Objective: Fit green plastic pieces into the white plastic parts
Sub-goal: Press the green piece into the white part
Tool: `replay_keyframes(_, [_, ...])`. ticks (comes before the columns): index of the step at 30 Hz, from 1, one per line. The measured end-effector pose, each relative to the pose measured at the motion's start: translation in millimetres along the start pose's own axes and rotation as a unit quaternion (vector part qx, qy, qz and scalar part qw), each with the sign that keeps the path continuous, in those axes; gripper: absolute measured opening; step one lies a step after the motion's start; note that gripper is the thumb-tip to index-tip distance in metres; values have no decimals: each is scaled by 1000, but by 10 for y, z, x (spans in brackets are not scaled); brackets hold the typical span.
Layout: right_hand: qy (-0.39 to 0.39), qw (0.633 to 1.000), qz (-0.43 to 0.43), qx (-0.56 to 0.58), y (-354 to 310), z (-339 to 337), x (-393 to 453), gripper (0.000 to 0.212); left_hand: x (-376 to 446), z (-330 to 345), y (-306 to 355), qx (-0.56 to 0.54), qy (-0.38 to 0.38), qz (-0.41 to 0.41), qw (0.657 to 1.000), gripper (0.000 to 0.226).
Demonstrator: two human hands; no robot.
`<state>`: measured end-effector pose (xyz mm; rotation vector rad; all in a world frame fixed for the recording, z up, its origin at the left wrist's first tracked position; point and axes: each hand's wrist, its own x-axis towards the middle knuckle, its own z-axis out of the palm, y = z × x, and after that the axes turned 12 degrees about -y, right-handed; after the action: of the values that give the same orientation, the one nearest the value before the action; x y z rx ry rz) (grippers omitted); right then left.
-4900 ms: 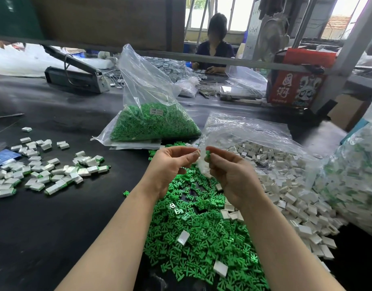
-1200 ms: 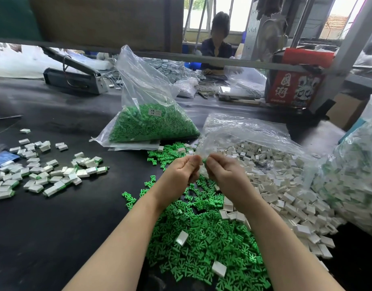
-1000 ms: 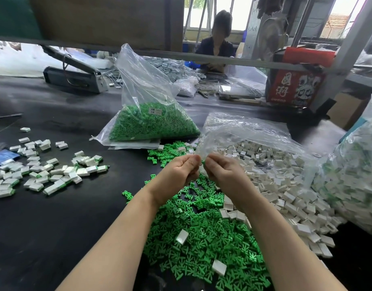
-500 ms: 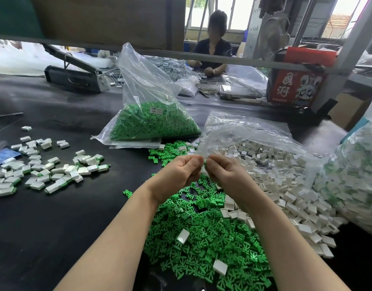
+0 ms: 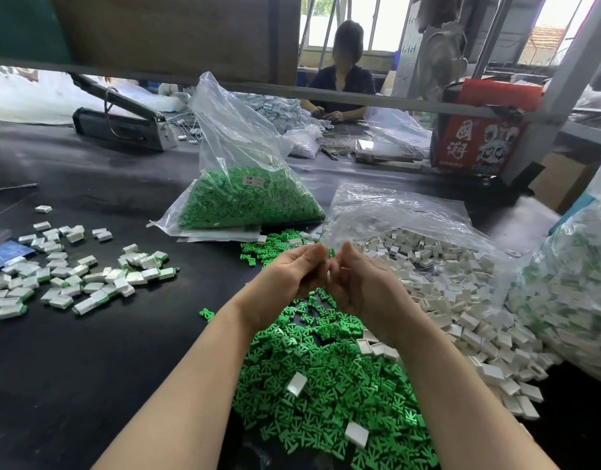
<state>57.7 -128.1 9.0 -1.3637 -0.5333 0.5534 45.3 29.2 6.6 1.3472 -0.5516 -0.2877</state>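
My left hand (image 5: pixel 292 276) and my right hand (image 5: pixel 363 283) meet fingertip to fingertip above a heap of loose green plastic pieces (image 5: pixel 326 378). A small green piece (image 5: pixel 331 253) sticks up between the fingertips, pinched there. My curled fingers hide any white part in the grip. Loose white plastic parts (image 5: pixel 455 300) spill from an open clear bag to the right. Fitted white-and-green parts (image 5: pixel 88 279) lie scattered on the black table at the left.
A clear bag of green pieces (image 5: pixel 248 201) stands behind my hands. Another clear bag of parts (image 5: pixel 570 290) bulges at the right edge. A grey sealing machine (image 5: pixel 122 123) and a red box (image 5: pixel 479 144) sit farther back, where another person works.
My hands have stayed close together over the green heap, the fingers shifting slightly. A green piece now shows between the fingertips.
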Motion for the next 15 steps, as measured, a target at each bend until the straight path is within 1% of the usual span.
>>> replay_keyframes(3, [5, 999, 36, 41, 3, -40, 15, 49, 15, -3, 1, 49, 17, 24, 998, 35])
replay_keyframes(7, [3, 996, 57, 65, 6, -53, 30, 56, 30, -6, -21, 93, 67, 34, 993, 38])
replay_keyframes(10, [-18, 992, 45, 114, -20, -22, 46, 58, 48, 38, -39, 98, 61, 36, 993, 38])
replay_keyframes(15, [-21, 984, -10, 174, -1, 64, 80, 48, 80, 125, -47, 59, 58, 43, 996, 36])
